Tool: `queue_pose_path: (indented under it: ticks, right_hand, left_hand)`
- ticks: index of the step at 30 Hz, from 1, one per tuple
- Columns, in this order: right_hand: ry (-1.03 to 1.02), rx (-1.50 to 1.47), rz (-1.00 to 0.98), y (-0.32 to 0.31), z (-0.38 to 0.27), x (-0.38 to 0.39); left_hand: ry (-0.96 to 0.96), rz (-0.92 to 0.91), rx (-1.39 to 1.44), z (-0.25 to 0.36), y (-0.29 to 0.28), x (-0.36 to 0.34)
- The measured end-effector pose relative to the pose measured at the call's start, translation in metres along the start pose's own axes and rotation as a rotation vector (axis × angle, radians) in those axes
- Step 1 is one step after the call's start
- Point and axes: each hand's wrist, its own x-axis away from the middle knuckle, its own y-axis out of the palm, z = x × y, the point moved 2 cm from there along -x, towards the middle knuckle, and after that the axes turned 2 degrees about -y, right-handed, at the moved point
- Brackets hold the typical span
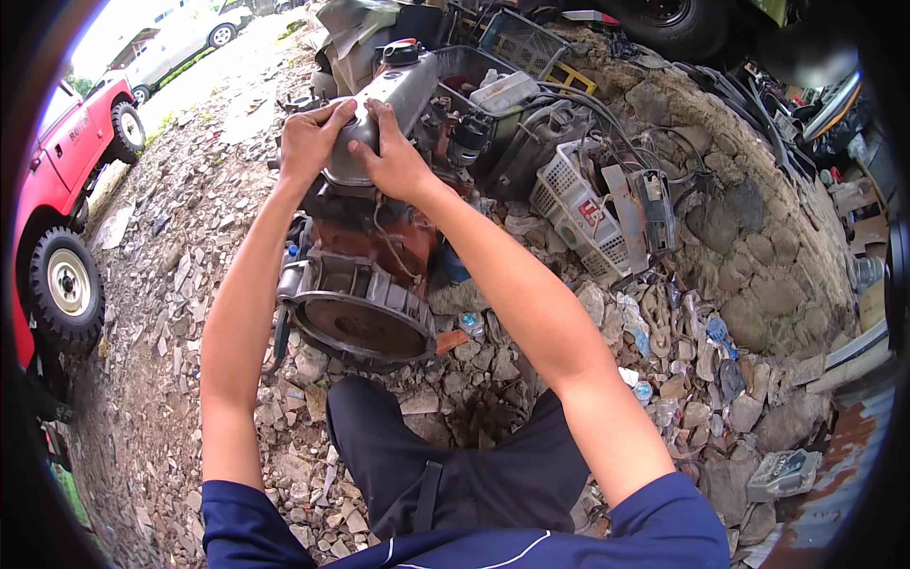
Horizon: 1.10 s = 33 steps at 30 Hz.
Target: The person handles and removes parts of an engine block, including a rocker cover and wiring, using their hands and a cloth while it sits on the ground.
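Observation:
A car engine (365, 242) stands on the rubble in front of my knees, its round flywheel end (351, 327) facing me. A smooth grey metal valve cover (408, 90) runs along its top, with a black filler cap (402, 53) at the far end. My left hand (316, 142) is at the cover's near left side, fingers curled and thumb pressed in; whatever it pinches is hidden. My right hand (391, 163) rests on the cover's near right part, thumb and forefinger apart. A thin wire (387, 232) hangs down the orange-brown block below my right hand.
Right of the engine sits a pale plastic crate (578, 213) with metal parts leaning on it. Hoses (607, 119) and a white reservoir bottle (504, 92) lie behind. A red vehicle (71, 142) stands at left. Broken stones, plastic cups (471, 323) and rusty sheet metal (844, 474) surround me.

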Motion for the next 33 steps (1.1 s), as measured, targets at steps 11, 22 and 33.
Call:
queue_pose_path:
  ticks: [11, 22, 33]
  right_hand:
    - [-0.047, 0.378, -0.047, -0.002, 0.0, 0.0]
    - [-0.138, 0.485, -0.015, -0.027, -0.023, 0.026]
    - [-0.066, 0.521, 0.041, -0.017, -0.014, 0.018]
  left_hand:
    - [0.026, 0.034, -0.384, 0.02, -0.007, -0.003]
    - [0.056, 0.076, -0.856, 0.063, -0.014, -0.009]
    - [0.335, 0.352, -0.719, 0.033, 0.008, 0.0]
